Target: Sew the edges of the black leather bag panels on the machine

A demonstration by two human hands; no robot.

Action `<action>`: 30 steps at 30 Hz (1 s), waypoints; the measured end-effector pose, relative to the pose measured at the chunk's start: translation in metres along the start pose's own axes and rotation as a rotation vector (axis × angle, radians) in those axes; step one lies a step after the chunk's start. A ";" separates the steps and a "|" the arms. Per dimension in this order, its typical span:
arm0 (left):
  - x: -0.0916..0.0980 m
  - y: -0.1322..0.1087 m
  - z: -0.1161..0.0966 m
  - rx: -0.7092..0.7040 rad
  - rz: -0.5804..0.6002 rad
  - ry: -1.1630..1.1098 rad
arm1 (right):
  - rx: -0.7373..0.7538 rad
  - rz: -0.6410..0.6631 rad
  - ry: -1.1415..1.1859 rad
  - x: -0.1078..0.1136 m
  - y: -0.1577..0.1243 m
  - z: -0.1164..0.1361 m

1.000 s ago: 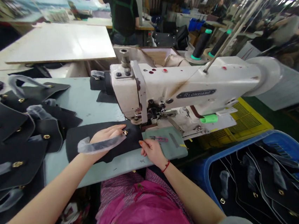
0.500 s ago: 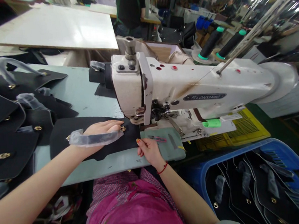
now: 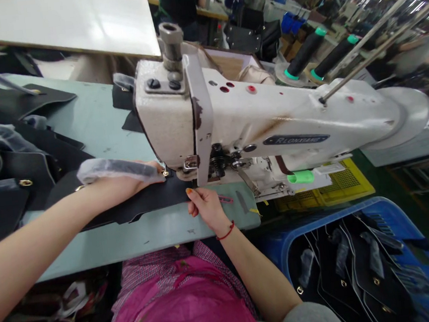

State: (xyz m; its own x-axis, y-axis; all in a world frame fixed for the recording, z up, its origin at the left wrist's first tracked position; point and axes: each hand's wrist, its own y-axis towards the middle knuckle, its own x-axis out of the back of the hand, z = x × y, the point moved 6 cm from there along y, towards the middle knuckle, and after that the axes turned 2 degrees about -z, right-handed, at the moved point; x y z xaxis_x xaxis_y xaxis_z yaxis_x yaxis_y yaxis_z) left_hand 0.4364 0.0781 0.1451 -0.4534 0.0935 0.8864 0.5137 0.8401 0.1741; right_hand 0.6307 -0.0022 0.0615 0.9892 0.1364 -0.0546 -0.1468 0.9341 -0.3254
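Observation:
A black leather bag panel [image 3: 157, 201] lies on the sewing table, its right end by the needle area of a white sewing machine [image 3: 168, 120]. Its handle [image 3: 112, 169] is wrapped in clear plastic and fixed by gold-coloured fittings. My left hand [image 3: 126, 190] rests on the panel, passed beneath the handle, with fingers stretched toward the machine and partly hidden by the handle. At the panel's near right corner, my right hand [image 3: 207, 207] pinches the edge between thumb and curled fingers. A small pink tool [image 3: 226, 199] lies just beyond that hand.
More black panels with wrapped handles [image 3: 10, 170] are heaped at the table's left. A blue basket [image 3: 284, 250] at the lower right holds several similar panels. A yellow crate [image 3: 347, 183] sits behind it. Black thread cones [image 3: 305, 53] stand behind the machine; a person [image 3: 179, 7] is further back.
The camera view has shifted closer to the machine. Both hands remain on the panel, whose outline appears turned and slid further along beside the machine head. The left fingers are now more hidden behind the handle.

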 end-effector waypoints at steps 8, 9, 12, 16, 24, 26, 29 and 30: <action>-0.020 0.015 0.022 -0.070 0.132 0.079 | 0.002 -0.041 -0.049 0.000 0.013 0.008; -0.021 0.016 0.025 -0.061 0.140 0.092 | 0.002 -0.054 -0.053 0.000 0.014 0.008; -0.019 0.014 0.026 0.020 0.187 0.177 | 0.012 -0.083 -0.057 -0.001 0.016 0.010; -0.002 -0.018 -0.004 0.202 0.107 0.400 | 0.055 -0.112 -0.082 -0.001 0.016 0.013; -0.106 -0.085 -0.073 0.624 -0.045 -1.201 | 0.123 -0.147 -0.151 -0.001 0.012 0.023; -0.125 -0.073 -0.068 0.742 -0.156 -1.474 | 0.142 -0.164 -0.167 -0.001 0.011 0.025; -0.129 -0.050 -0.056 0.842 -0.301 -1.644 | 0.177 -0.189 -0.167 0.000 0.009 0.026; -0.128 -0.045 -0.053 0.859 -0.320 -1.665 | 0.182 -0.193 -0.141 -0.001 0.008 0.024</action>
State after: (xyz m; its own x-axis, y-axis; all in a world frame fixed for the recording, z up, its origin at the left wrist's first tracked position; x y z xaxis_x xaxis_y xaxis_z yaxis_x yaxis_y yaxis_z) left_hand 0.5099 0.0005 0.0469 -0.8572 -0.1901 -0.4785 0.0669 0.8803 -0.4696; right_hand 0.6288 0.0131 0.0817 0.9917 -0.0169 0.1278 0.0350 0.9894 -0.1413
